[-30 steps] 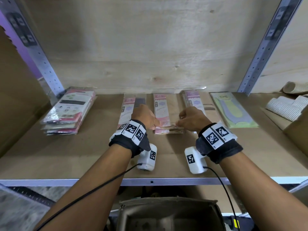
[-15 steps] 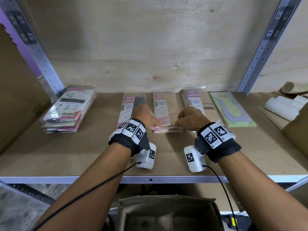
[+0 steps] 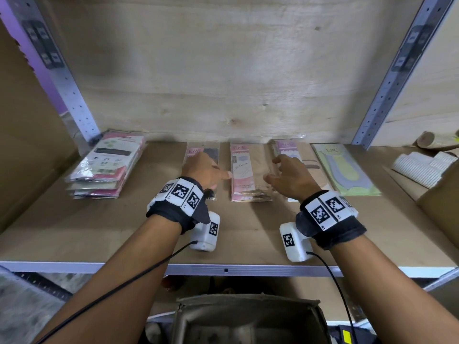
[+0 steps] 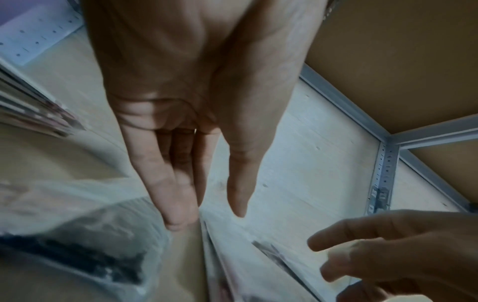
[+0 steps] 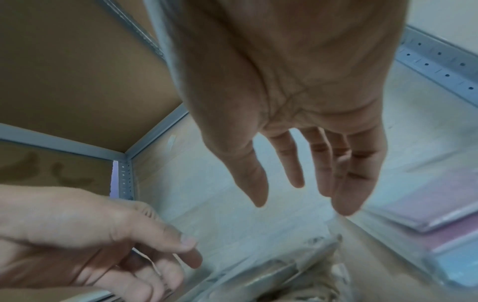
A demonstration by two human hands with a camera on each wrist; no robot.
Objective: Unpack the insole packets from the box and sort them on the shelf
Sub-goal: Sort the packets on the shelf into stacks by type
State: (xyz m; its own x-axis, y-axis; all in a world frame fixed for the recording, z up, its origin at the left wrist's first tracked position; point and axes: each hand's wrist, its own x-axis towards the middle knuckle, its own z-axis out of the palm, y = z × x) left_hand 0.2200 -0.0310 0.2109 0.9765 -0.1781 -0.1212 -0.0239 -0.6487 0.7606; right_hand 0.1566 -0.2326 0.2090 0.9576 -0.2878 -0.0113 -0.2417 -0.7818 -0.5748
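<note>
Several piles of insole packets lie in a row on the shelf (image 3: pixel 124 232). A pink-and-beige pile (image 3: pixel 246 175) is in the middle. My left hand (image 3: pixel 211 170) hovers at its left edge, over a packet with a dark insole (image 3: pixel 211 153), fingers straight and holding nothing. My right hand (image 3: pixel 275 171) hovers at the pile's right edge, fingers spread and empty, partly covering a purple packet (image 3: pixel 285 146). The left wrist view shows the left fingers (image 4: pixel 178 204) extended above the shelf. In the right wrist view, the right hand (image 5: pixel 297 196) is open above the pile (image 5: pixel 271 273).
A thicker stack of packets (image 3: pixel 106 165) lies at the far left and a green packet (image 3: pixel 345 170) at the right. A cardboard box with white rolls (image 3: pixel 422 167) stands at the right edge. An open grey box (image 3: pixel 248 316) sits below the shelf's metal front edge (image 3: pixel 223 270).
Both hands pinched the near end of the middle pile before. They have let go and opened, and now sit on either side of it.
</note>
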